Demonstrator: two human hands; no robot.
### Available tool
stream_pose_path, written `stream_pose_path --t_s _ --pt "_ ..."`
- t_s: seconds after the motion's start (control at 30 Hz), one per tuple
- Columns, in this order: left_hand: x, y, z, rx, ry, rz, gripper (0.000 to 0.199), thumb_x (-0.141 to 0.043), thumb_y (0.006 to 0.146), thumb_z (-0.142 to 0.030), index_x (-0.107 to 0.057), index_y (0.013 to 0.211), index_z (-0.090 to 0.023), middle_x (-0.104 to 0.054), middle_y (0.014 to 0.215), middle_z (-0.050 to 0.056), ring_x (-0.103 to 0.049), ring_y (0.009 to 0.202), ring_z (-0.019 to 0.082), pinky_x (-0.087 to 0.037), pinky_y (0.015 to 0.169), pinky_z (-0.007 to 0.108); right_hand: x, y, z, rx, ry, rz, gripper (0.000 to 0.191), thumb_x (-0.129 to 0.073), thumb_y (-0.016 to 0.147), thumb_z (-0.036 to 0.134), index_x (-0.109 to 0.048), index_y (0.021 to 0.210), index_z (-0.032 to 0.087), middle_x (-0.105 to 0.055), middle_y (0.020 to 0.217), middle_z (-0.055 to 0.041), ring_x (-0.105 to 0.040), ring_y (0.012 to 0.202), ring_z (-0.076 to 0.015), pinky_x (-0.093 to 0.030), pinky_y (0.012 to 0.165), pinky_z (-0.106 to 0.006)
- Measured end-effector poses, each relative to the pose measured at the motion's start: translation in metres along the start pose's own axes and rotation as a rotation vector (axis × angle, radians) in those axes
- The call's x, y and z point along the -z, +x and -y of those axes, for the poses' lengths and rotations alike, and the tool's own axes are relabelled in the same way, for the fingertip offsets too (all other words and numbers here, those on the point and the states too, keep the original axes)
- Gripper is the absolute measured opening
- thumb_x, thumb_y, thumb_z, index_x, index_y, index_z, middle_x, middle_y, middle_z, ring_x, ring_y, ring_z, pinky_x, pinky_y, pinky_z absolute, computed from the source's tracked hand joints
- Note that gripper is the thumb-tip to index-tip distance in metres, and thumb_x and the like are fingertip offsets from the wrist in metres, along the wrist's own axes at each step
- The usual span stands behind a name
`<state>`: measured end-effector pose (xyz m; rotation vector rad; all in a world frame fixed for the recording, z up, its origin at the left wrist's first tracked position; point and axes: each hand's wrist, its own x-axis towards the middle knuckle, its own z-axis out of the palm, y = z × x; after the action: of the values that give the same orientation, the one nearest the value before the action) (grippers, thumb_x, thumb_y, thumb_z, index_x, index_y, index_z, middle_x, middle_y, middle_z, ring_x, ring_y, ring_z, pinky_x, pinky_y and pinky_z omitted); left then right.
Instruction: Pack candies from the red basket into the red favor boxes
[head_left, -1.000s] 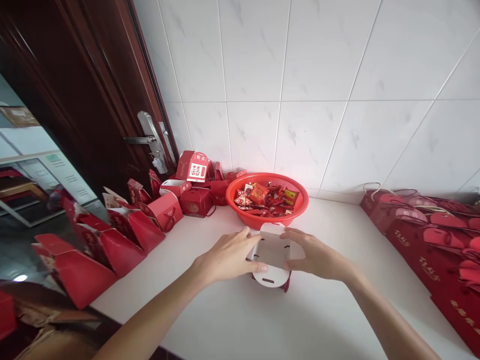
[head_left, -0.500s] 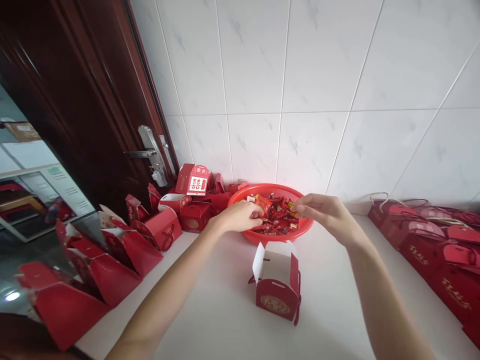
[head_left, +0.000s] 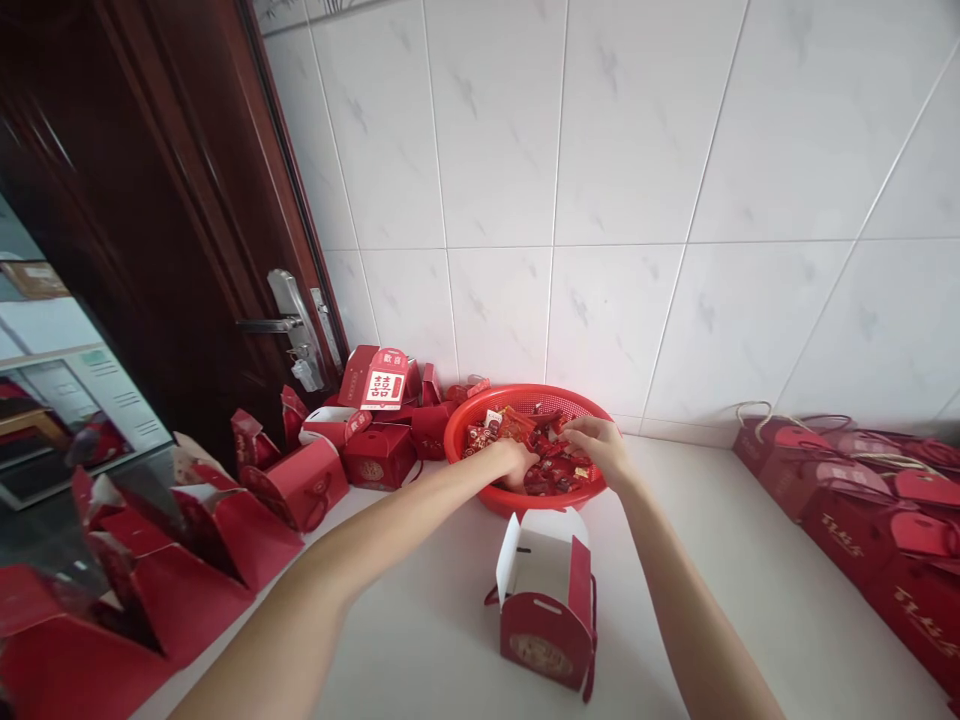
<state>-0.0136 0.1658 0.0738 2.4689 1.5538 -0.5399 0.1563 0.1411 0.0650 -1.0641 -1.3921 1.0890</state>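
A red plastic basket [head_left: 459, 455] full of red-wrapped candies [head_left: 555, 472] stands near the wall. In its left part my left hand [head_left: 516, 464] is down among the candies, its fingers curled and partly hidden. At the right side, over the rim, my right hand [head_left: 602, 448] has bent fingers drawn together at the candies. What either hand pinches cannot be made out. In front of the basket, between my forearms, a red gift box [head_left: 541, 632] stands upright with its top flaps open, its white inside showing and a red cord at its side. Neither hand touches it.
Several red gift boxes [head_left: 300, 480] line the left side, some with raised flaps. More red boxes with cord handles [head_left: 862, 535] stand along the right. A white tiled wall [head_left: 622, 330] rises behind the white tabletop [head_left: 420, 610]; a dark door [head_left: 187, 200] is at left.
Both hands have moved deeper into the basket; the right hand came left and inward over the candies. The view has shifted slightly. The open gift box stands in the same place.
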Motion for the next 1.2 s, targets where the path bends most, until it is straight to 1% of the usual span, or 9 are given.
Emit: stream_pose_path --t_s 0.13,0.37,0.5,0.67,0.83,0.93,1.0,1.13,1.2 --pt "-0.001 0.0 0.006 -0.058 -0.017 -0.126 0.045 -0.084 0.057 -0.033 -0.071 0.099 -0.024 -0.075 0.109 0.014 -0.065 0.111 0.04 -0.045 0.1 0.048 -0.003 0.0 -0.001 0.006 -0.029 0.019 0.015 -0.072 0.065 0.035 -0.07 0.069 0.021 -0.075 0.075 -0.003 -0.066 0.059 -0.0162 -0.055 0.06 -0.029" --pt "-0.004 -0.001 0.019 -0.108 -0.199 -0.316 0.011 -0.069 0.072 -0.027 -0.07 0.083 -0.025 -0.075 0.087 0.007 -0.07 0.092 0.034 -0.049 0.083 0.04 -0.005 0.001 -0.002 0.023 -0.04 -0.002 0.011 -0.07 0.066 0.031 -0.069 0.067 0.02 -0.072 0.071 -0.0025 -0.065 0.057 -0.0165 -0.055 0.057 -0.029" --pt "-0.004 0.001 0.022 -0.172 -0.384 -0.402 0.016 -0.062 0.078 -0.022 -0.072 0.089 -0.025 -0.076 0.091 0.005 -0.07 0.093 0.028 -0.049 0.081 0.033 -0.003 0.002 -0.004 0.03 -0.048 -0.037 0.009 -0.069 0.066 0.029 -0.069 0.069 0.021 -0.072 0.071 -0.0024 -0.067 0.063 -0.0187 -0.056 0.059 -0.03" --pt "-0.004 0.006 0.026 -0.269 -0.649 -0.485 0.024 -0.058 0.08 -0.019 -0.074 0.098 -0.023 -0.077 0.106 0.003 -0.069 0.102 0.024 -0.05 0.089 0.029 -0.002 0.003 -0.007 0.032 -0.064 -0.089 0.012 -0.067 0.066 0.026 -0.068 0.076 0.02 -0.072 0.079 -0.0042 -0.069 0.077 -0.0223 -0.058 0.068 -0.033" --pt "-0.003 0.008 0.03 -0.319 -0.878 -0.501 0.023 -0.06 0.08 -0.019 -0.074 0.098 -0.018 -0.077 0.103 0.004 -0.069 0.102 0.024 -0.052 0.092 0.032 -0.002 0.006 -0.011 0.017 -0.07 -0.159 0.033 -0.063 0.063 0.017 -0.067 0.096 0.02 -0.072 0.101 -0.0083 -0.068 0.099 -0.0267 -0.059 0.077 -0.038" --pt "-0.003 0.006 0.03 -0.337 -0.995 -0.497 0.023 -0.06 0.081 -0.02 -0.073 0.1 -0.017 -0.077 0.102 0.005 -0.07 0.101 0.023 -0.054 0.091 0.033 -0.003 0.007 -0.012 0.01 -0.068 -0.156 0.042 -0.061 0.061 0.012 -0.066 0.101 0.022 -0.072 0.098 -0.0063 -0.069 0.093 -0.0257 -0.06 0.073 -0.038" --pt "-0.003 0.006 0.03 -0.333 -1.056 -0.497 0.023 -0.062 0.082 -0.021 -0.073 0.101 -0.016 -0.077 0.101 0.005 -0.07 0.099 0.023 -0.055 0.089 0.034 -0.004 0.007 -0.013 0.017 -0.057 -0.13 0.036 -0.062 0.061 0.012 -0.067 0.095 0.023 -0.072 0.088 -0.0035 -0.069 0.082 -0.0231 -0.061 0.07 -0.038" --pt "-0.006 0.008 0.032 -0.313 -1.147 -0.512 0.024 -0.066 0.082 -0.027 -0.072 0.102 -0.016 -0.077 0.103 0.006 -0.07 0.099 0.024 -0.056 0.087 0.034 -0.004 0.009 -0.018 0.044 -0.001 -0.098 0.013 -0.067 0.068 0.023 -0.065 0.081 0.022 -0.071 0.078 -0.0027 -0.069 0.073 -0.021 -0.061 0.068 -0.037" --pt "-0.007 0.008 0.032 -0.287 -1.227 -0.518 0.026 -0.068 0.081 -0.028 -0.071 0.104 -0.016 -0.077 0.104 0.006 -0.07 0.1 0.024 -0.056 0.087 0.034 -0.003 0.011 -0.021 0.051 0.033 -0.123 0.016 -0.07 0.07 0.033 -0.063 0.08 0.022 -0.072 0.078 -0.0035 -0.069 0.07 -0.0209 -0.06 0.068 -0.037"
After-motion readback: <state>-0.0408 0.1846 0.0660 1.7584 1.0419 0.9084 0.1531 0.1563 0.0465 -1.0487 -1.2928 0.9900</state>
